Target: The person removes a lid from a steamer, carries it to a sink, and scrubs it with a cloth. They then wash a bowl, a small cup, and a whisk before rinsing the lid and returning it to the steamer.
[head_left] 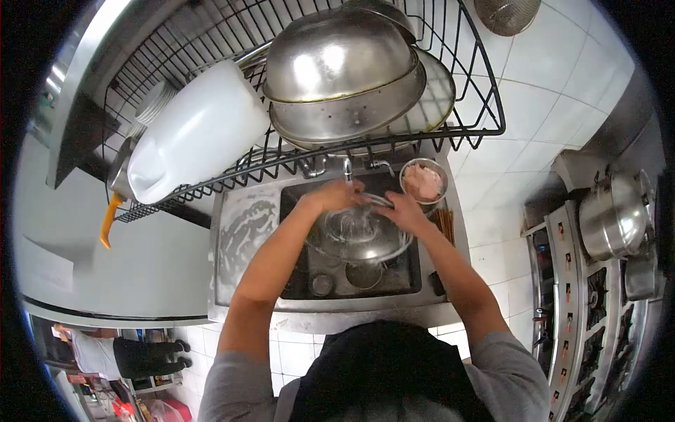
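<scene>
A steel bowl (pixel 358 243) is held over the sink (pixel 351 278), under the tap (pixel 347 169). Water runs into it. My left hand (pixel 336 195) grips the bowl's far left rim. On the far right rim sits my right hand (pixel 402 209), fingers curled over the edge. A small metal bowl of pale raw meat (pixel 424 180) stands on the sink's back right corner, just beyond my right hand.
A black wire rack (pixel 450 133) above the sink carries large steel bowls (pixel 337 60) and a white plastic jug (pixel 197 130). A stove with a steel pot (pixel 615 214) is at the right. Chopsticks (pixel 446 224) lie on the sink's right edge. Another person (pixel 119 355) stands at lower left.
</scene>
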`<state>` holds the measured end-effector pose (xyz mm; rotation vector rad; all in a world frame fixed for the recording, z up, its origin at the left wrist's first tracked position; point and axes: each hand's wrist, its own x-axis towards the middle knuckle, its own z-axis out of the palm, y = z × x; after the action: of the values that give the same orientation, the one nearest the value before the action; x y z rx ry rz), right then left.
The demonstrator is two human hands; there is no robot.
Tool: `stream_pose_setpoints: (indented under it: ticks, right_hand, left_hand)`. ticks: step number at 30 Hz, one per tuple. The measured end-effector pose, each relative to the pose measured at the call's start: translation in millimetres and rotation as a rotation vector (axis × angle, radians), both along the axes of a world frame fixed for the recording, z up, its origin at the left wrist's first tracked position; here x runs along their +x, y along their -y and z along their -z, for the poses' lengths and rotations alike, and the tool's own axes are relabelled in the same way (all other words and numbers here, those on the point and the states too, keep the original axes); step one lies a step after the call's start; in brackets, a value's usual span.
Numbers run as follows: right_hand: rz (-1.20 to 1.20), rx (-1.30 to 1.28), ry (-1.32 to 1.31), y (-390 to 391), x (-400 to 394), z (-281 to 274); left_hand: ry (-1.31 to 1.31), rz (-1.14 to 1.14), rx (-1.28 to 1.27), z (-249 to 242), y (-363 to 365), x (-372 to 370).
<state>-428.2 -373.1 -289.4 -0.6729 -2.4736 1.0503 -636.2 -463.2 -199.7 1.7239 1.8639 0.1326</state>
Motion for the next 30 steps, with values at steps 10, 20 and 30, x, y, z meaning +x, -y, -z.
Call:
stream_pose_setpoints:
  ticks: [10, 20, 30]
  right_hand:
    - [0.713, -0.284, -0.208, 78, 46, 47]
    - [0.865, -0.976, -0.412, 123, 91, 9]
    - [0.557, -1.27, -0.091, 109, 20, 77]
  left_hand:
    - [-0.298, 0.232, 0.47, 102, -44, 9]
    - [0.151, -0.409, 0.007, 192, 72, -105]
    - [0.188, -0.599, -0.097, 118, 206, -156]
